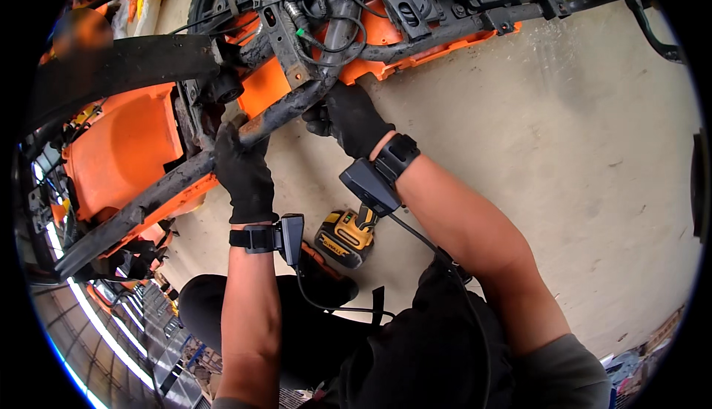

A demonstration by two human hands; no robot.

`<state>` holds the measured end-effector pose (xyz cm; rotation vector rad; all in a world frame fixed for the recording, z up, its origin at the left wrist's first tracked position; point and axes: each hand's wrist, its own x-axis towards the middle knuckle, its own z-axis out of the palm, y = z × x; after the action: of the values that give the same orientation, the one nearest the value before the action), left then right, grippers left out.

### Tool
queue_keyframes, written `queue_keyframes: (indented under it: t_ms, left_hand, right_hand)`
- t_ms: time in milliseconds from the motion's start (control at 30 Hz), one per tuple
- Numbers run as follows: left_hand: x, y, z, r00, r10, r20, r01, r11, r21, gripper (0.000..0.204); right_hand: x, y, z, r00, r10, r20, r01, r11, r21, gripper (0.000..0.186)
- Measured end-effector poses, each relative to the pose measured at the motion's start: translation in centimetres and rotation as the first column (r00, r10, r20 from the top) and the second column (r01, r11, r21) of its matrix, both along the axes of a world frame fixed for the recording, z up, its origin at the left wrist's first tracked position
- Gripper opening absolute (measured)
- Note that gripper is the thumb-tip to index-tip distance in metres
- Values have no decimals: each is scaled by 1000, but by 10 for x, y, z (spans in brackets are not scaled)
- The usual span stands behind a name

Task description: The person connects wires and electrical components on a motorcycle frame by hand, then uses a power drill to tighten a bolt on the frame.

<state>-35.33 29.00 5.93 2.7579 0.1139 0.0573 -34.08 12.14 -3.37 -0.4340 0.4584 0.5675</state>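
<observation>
A scooter-like vehicle's bare dark metal frame tube [278, 110] runs slantwise across the upper left, with orange body panels [265, 88] behind and below it. My left hand [245, 175], in a black glove, is closed around the tube, its fingertips showing on the upper side. Close beneath the bend of the tube is my right hand [354, 118], also gloved, with its fingers curled in. Whatever those fingers hold, if anything, is hidden. Both wrists carry strapped black devices with cables.
A yellow and black cordless power tool [345, 237] stands on the pale concrete floor [549, 179] between my forearms. Loose black wiring [319, 8] and a metal bracket [280, 27] crowd the frame above my hands. A large curved black part [126, 68] juts in from the left.
</observation>
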Motion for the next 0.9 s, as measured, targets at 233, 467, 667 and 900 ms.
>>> queue_keyframes:
  t_ms: [233, 467, 667, 900]
  left_hand:
    - [0, 4, -9, 996, 75, 45, -65, 979, -193, 22]
    - [0, 10, -10, 996, 86, 12, -78, 948, -309, 29]
    - [4, 16, -16, 981, -84, 173, 87, 996, -8, 30]
    - [0, 13, -13, 989, -54, 141, 54, 999, 4, 36]
  right_hand:
    - [4, 11, -8, 994, -15, 109, 11, 999, 38, 24]
    - [1, 10, -10, 990, -7, 143, 0, 999, 48, 23]
    - [-1, 1, -7, 973, 17, 229, -17, 1000, -5, 23]
    - [-4, 4, -14, 979, 3, 205, -3, 1000, 2, 23]
